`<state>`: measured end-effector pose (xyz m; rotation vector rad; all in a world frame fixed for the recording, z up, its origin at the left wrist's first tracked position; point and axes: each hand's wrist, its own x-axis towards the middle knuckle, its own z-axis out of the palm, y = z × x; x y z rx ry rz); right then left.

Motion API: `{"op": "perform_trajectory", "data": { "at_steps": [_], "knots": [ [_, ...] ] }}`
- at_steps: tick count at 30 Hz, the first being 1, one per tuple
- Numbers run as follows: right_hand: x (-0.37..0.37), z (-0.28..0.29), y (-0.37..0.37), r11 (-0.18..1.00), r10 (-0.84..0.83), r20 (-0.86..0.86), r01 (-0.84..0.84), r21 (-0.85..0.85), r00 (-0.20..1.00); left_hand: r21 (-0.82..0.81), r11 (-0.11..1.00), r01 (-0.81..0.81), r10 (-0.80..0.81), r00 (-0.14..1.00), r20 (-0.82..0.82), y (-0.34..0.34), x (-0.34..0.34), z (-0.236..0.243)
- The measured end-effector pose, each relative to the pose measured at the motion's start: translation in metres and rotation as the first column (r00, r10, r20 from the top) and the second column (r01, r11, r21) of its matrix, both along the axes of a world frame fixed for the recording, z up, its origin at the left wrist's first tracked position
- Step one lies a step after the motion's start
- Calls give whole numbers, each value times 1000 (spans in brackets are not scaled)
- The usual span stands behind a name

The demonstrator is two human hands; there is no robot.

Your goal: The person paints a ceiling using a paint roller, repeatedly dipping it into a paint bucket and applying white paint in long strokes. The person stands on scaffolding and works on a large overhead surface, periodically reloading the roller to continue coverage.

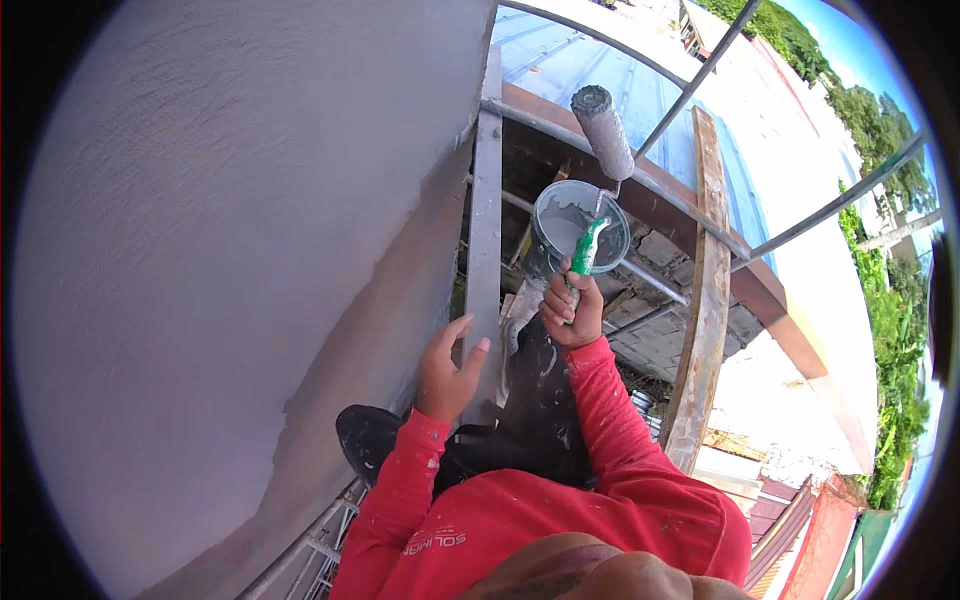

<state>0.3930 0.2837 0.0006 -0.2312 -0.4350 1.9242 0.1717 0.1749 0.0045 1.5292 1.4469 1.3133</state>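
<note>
My right hand [573,304] is closed around the green and white handle of a paint roller [606,133]. The roller's sleeve points up and away, coated in grey paint and darker at its end. Just beyond that hand stands a round bucket [543,247] with grey paint inside and smears on its wall. My left hand [447,370] holds nothing; its fingers are apart beside a grey metal beam [485,215]. To the left rises a large wall [230,220], mostly coated light grey, with a browner band along its lower edge.
Scaffold pipes [700,80] cross the upper right. A rusty metal plank [709,290] runs along my right side. Blue roofing [560,60] lies beyond, and gaps between the beams show blocks below. Scaffold framing [318,548] stands at lower left.
</note>
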Motion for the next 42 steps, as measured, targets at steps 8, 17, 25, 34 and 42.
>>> {"op": "perform_trajectory", "data": {
  "at_steps": [8, 17, 25, 34, 42],
  "knots": [
    [-151, 22, -93, 949, -128, 483, -35, 315, 866, 172, 971, -167, 169, 986, -1, -47, -33, 63],
    [-251, 9, -193, 745, 75, 546, -410, 525, 834, 110, 789, -604, 580, 793, 186, -171, -90, 82],
    [-298, 38, -287, 310, 11, 560, -535, 786, 828, 173, 308, -936, 895, 346, 280, -308, -119, 66],
    [-242, -43, -230, 216, 69, 864, -853, 475, 499, 315, -112, -942, 985, -63, 161, -437, -227, 96],
    [-183, -84, -171, 462, 75, 968, -869, 178, 238, 517, -366, -774, 897, -442, -26, -528, -334, 141]
  ]
}}
